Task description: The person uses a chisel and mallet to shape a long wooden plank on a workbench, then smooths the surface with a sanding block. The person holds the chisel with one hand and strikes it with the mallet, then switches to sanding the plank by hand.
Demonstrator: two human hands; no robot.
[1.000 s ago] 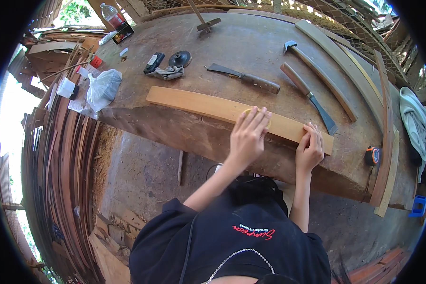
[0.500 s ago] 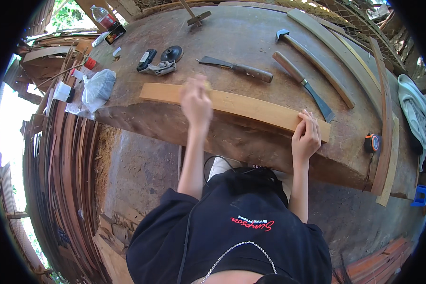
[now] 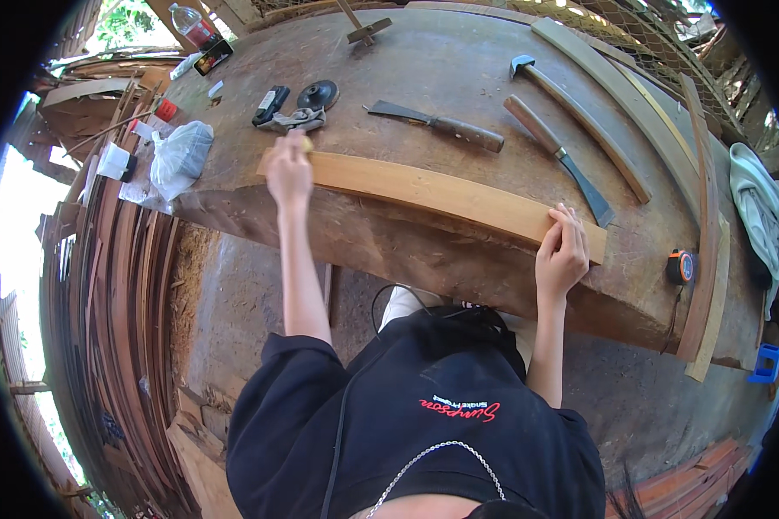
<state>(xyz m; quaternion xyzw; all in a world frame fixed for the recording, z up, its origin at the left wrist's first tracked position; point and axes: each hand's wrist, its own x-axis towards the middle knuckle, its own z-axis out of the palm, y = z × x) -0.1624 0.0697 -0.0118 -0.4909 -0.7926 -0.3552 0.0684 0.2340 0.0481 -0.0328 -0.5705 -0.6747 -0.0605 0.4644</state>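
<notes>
A long, light-brown wooden board (image 3: 424,189) lies along the near edge of the workbench. Over its left end is my left hand (image 3: 290,176), with the fingers closed around a small yellow piece (image 3: 308,145) that mostly hides in the grip; its kind does not show. My right hand (image 3: 563,253) grips the board near its right end, fingers bent over the top face. Beyond the left hand lie a crumpled grey cloth (image 3: 301,119), a black disc-shaped piece (image 3: 318,94) and a small black device (image 3: 271,103).
On the workbench (image 3: 407,65) lie a wood-handled blade (image 3: 437,125), a broad chisel (image 3: 563,160) and a hammer (image 3: 580,125). At right are a tape measure (image 3: 679,266) and long strips (image 3: 705,233). A plastic bag (image 3: 182,158) sits at left, above stacked planks (image 3: 117,311).
My left hand has slid left along the board to its left end, carrying the small yellow piece. My right hand keeps its place on the right end.
</notes>
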